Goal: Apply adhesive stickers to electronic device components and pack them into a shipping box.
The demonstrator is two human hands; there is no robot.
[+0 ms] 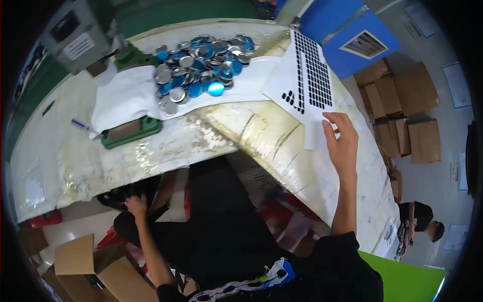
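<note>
My right hand [342, 138] is over the right part of the table, by the near end of a white sheet [287, 83]. Its thumb and forefinger are curved with a gap between them, and I see nothing in them. Rows of small black oval pieces [319, 75] cover the sheet, with a loose cluster at its near left corner. Below the table's front edge, my left hand [136, 205] reaches to a dark black object [121, 196] in shadow; its fingertips are hard to make out. A heap of round silver and blue discs [201, 63] lies on white cloth.
A grey machine [75, 38] with a green base stands at the back left. Nearer are a green metal block [132, 132] and a pen [83, 126]. Cardboard boxes [400, 95] are stacked at right, and an open carton [75, 256] is at lower left. Another person [420, 219] is far right.
</note>
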